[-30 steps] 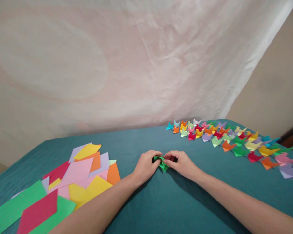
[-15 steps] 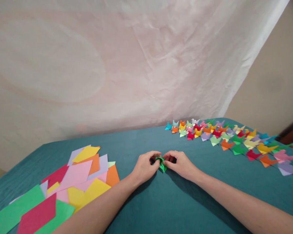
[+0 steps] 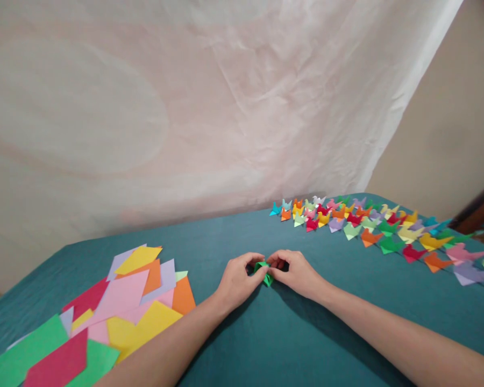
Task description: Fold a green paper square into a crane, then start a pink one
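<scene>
Between my two hands is a small folded piece of green paper (image 3: 268, 279), held just above the teal tablecloth near the middle of the view. My left hand (image 3: 242, 275) pinches its left side with thumb and fingertips. From the right, my right hand (image 3: 292, 270) grips the paper in the same way, its thumb close to the left one. The fingers cover much of the paper, so the exact shape of the folds is hidden.
Overlapping sheets of coloured paper (image 3: 123, 293) spread over the left of the teal cloth (image 3: 226, 349). Rows of small folded paper birds (image 3: 371, 236) in many colours stand at the back right. A pale wrinkled sheet (image 3: 226, 107) hangs behind the table.
My thumbs and fingertips have drawn closer together around the green paper, which shows a different side. The whole view has shifted slightly.
</scene>
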`<action>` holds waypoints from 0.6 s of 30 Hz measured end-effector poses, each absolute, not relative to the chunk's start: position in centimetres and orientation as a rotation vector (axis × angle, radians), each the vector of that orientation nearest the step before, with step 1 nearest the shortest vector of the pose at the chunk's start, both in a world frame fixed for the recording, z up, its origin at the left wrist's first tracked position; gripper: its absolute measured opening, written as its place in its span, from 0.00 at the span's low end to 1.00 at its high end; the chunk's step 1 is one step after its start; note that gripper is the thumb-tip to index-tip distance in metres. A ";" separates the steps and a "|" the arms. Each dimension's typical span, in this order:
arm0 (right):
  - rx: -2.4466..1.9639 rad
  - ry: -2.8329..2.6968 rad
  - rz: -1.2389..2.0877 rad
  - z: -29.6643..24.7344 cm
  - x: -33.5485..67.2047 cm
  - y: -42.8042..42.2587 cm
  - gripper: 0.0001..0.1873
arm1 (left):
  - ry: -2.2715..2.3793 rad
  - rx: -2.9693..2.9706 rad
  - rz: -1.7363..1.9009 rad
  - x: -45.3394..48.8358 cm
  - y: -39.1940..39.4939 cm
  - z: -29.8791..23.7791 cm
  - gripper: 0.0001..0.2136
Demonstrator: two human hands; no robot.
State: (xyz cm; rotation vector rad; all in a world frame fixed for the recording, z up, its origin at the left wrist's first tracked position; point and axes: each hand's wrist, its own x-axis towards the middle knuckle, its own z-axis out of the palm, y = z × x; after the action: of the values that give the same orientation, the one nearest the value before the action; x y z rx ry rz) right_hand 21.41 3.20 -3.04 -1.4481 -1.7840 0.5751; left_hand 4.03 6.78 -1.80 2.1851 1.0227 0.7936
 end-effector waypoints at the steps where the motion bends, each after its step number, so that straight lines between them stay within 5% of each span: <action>1: -1.452 -1.786 0.575 -3.0 21.4 3.2 0.06 | 1.022 2.197 0.794 4.0 6.8 -1.8 0.10; 18: -1.476 -1.838 0.481 -2.9 21.5 3.0 0.05 | 0.924 2.307 0.798 3.7 6.7 -1.4 0.09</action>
State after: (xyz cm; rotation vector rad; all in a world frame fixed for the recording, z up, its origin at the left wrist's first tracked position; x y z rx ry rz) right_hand 21.48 2.96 -2.92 -1.4762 -1.8377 0.4808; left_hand 3.71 6.69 -1.43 2.3065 0.9237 0.7984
